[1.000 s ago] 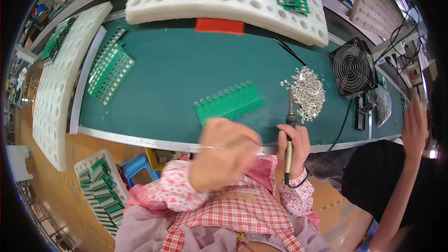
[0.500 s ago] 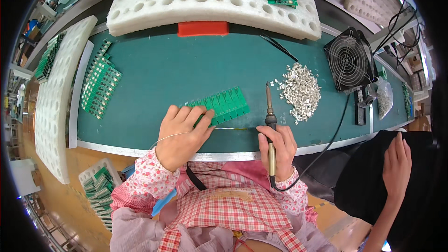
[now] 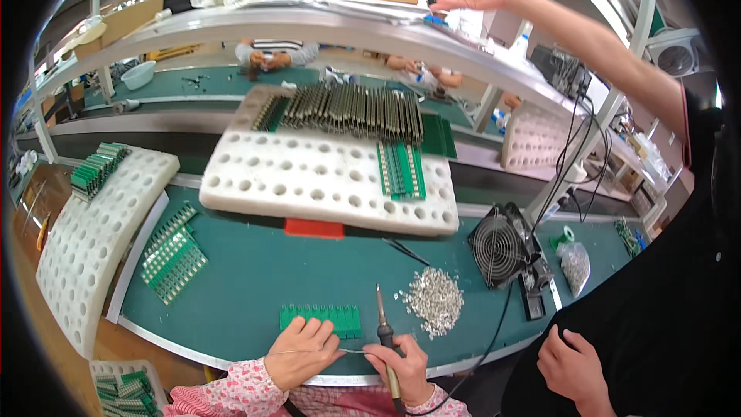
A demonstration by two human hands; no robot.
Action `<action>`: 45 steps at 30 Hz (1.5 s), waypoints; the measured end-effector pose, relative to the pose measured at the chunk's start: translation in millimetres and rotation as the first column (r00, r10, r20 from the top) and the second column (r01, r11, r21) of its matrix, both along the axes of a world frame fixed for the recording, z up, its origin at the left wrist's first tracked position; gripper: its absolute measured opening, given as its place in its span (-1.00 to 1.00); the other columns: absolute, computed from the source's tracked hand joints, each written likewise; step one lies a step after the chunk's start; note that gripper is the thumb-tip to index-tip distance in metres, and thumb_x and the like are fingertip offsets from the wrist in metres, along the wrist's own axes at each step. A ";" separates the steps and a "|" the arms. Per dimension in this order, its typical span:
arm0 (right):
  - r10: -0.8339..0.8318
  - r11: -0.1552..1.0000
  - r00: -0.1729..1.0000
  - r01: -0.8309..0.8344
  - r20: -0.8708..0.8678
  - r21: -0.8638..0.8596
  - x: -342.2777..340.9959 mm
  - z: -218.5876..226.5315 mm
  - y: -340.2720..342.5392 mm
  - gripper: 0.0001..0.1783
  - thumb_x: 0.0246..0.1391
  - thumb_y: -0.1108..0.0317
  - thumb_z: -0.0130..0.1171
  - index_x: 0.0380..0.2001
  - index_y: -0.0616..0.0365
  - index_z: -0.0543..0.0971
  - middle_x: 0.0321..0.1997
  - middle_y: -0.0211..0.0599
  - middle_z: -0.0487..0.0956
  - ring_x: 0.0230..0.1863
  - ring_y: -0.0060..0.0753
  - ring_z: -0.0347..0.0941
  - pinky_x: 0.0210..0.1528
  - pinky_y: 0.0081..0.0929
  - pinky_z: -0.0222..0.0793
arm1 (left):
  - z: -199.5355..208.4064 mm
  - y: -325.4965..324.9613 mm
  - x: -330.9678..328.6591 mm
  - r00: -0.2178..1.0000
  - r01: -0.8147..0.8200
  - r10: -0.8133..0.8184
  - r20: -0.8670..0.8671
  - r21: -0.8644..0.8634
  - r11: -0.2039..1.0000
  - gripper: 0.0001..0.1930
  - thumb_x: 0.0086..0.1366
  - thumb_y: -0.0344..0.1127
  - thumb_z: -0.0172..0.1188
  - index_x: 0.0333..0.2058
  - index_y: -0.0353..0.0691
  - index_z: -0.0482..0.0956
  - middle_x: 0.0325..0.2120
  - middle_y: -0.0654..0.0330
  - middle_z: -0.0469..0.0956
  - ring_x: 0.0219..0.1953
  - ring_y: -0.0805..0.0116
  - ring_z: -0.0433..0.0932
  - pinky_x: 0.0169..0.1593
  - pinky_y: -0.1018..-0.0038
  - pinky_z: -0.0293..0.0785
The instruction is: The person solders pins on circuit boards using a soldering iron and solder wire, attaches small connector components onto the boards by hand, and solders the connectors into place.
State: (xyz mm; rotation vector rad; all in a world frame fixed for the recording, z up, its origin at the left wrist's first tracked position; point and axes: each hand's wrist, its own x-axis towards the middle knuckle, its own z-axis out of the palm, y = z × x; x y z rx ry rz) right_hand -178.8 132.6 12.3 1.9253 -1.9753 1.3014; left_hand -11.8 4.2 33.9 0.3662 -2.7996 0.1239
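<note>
My left hand is closed on a thin solder wire, which passes through its fingers and sticks out toward my right hand. Just beyond those fingers a green circuit board panel lies flat on the bench, its near left part covered by the hand. My right hand grips a soldering iron with its tip upward, away from the board. The wire's end meets the fingertips of that hand; whether they pinch it, I cannot tell. Right of the iron is a pile of small silvery parts.
Black tweezers and a black fan lie beyond the pile. A white foam block carries many boards; more boards lie left. At right, a co-worker's raised arm reaches over the shelf, the other hand low near the bench edge.
My view has tilted up, showing the shelf and people beyond. The board panel now lies straighter, and my hands are closer together. The co-worker's arm has come up over the shelf.
</note>
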 end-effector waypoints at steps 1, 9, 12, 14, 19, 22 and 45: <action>0.007 1.000 1.000 -0.007 0.006 0.013 0.8 -4.1 0.7 -0.76 -0.23 0.41 0.40 -0.37 0.00 0.64 -0.51 -0.32 0.38 -0.50 -0.26 0.36 -0.49 -0.39 0.29 | 1.4 -0.6 3.8 0.999 0.030 -0.029 -0.029 0.045 0.999 -0.77 0.09 -0.10 0.23 -0.52 -0.11 0.48 -0.50 0.28 0.32 -0.39 0.35 0.33 -0.32 0.42 0.18; 0.273 0.962 0.929 -0.265 0.249 -0.067 -8.6 -38.9 3.6 -0.86 -0.11 0.57 0.24 -0.41 0.17 0.53 -0.57 -0.32 0.41 -0.57 -0.34 0.31 -0.52 -0.48 0.27 | -19.0 -14.4 34.0 0.950 0.273 -0.191 -0.249 0.355 0.894 -0.78 0.24 -0.25 0.10 -0.58 -0.13 0.45 -0.66 0.22 0.32 -0.56 0.24 0.34 -0.34 0.35 0.19; 0.125 0.991 0.900 -0.092 0.417 -0.100 -13.7 -51.9 5.4 -0.91 -0.05 0.61 0.15 -0.44 0.22 0.51 -0.55 -0.30 0.46 -0.55 -0.34 0.30 -0.52 -0.50 0.24 | -16.8 -29.6 47.6 0.962 -0.100 0.183 -0.204 0.362 0.927 -0.83 0.17 -0.35 0.11 -0.60 -0.19 0.41 -0.64 0.17 0.35 -0.54 0.19 0.37 -0.31 0.30 0.20; 0.004 0.998 0.967 0.013 0.256 -0.066 -7.7 -24.5 -5.7 -0.91 -0.05 0.61 0.16 -0.43 0.22 0.52 -0.54 -0.28 0.47 -0.54 -0.30 0.31 -0.51 -0.46 0.25 | -18.4 -32.6 48.7 0.920 -0.164 0.280 -0.276 0.378 0.911 -0.89 0.10 -0.34 0.18 -0.53 -0.19 0.45 -0.56 0.19 0.40 -0.47 0.18 0.39 -0.26 0.31 0.21; -0.055 0.996 0.976 0.068 0.212 -0.054 -7.1 -28.1 -5.1 -0.91 -0.05 0.59 0.18 -0.41 0.21 0.54 -0.54 -0.25 0.46 -0.53 -0.26 0.32 -0.48 -0.39 0.27 | -21.7 -26.5 21.8 0.955 -0.117 0.153 -0.254 0.152 0.981 -0.74 0.00 -0.30 0.31 -0.28 -0.16 0.57 -0.33 0.28 0.48 -0.35 0.30 0.42 -0.22 0.36 0.25; -0.070 0.995 0.977 0.082 0.203 -0.052 -5.5 -29.6 -4.3 -0.90 -0.04 0.58 0.18 -0.40 0.20 0.56 -0.54 -0.24 0.44 -0.53 -0.28 0.32 -0.48 -0.39 0.27 | -36.8 -29.8 25.4 0.988 -0.093 0.091 -0.124 -0.006 0.996 -0.64 -0.06 -0.37 0.33 -0.20 -0.16 0.57 -0.28 0.29 0.48 -0.34 0.37 0.42 -0.28 0.42 0.30; -0.119 0.993 0.960 0.117 0.255 0.020 -5.6 -23.8 -1.9 -0.86 -0.05 0.57 0.21 -0.36 0.16 0.58 -0.51 -0.24 0.43 -0.54 -0.27 0.33 -0.50 -0.42 0.28 | -42.4 -77.7 -19.7 0.816 0.354 0.543 -0.197 0.913 -0.200 -0.80 0.30 -0.34 0.15 -0.18 -0.33 0.56 -0.40 0.37 0.52 -0.37 0.69 0.38 -0.31 0.68 0.27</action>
